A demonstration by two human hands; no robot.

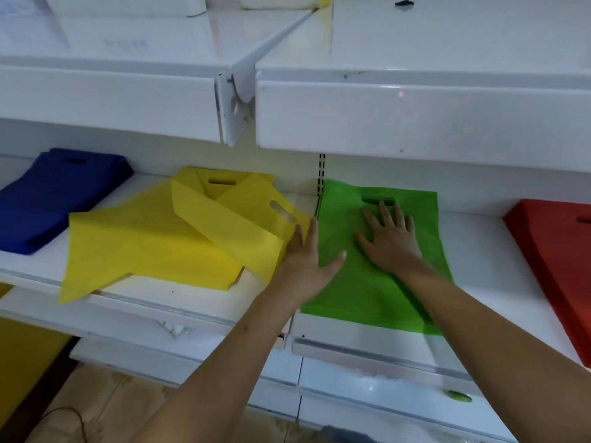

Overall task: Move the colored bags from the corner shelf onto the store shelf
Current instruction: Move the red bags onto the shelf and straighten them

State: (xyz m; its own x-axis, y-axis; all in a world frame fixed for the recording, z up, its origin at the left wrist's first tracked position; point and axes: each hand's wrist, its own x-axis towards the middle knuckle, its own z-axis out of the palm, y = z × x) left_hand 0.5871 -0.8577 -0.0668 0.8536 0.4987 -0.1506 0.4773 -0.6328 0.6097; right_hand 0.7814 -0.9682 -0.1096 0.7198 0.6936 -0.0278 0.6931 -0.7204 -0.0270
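On the white shelf, the right hand is pressing flat, fingers straight, on the green bags. Beside them, the left hand, also released, is touching the messy yellow bags. Placing looks nearly done; squaring the yellow ones probably comes next.

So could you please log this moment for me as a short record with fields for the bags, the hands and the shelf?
green bags: flat stack on the right shelf section, handle slot facing the back
yellow bags: untidy pile on the left section, some folded over
blue bags: stack at far left
red bags: stack at far right
left hand: fingers straight, at the left edge of the green stack, beside the yellow pile
right hand: flat, pressing on the green stack
shelf: white
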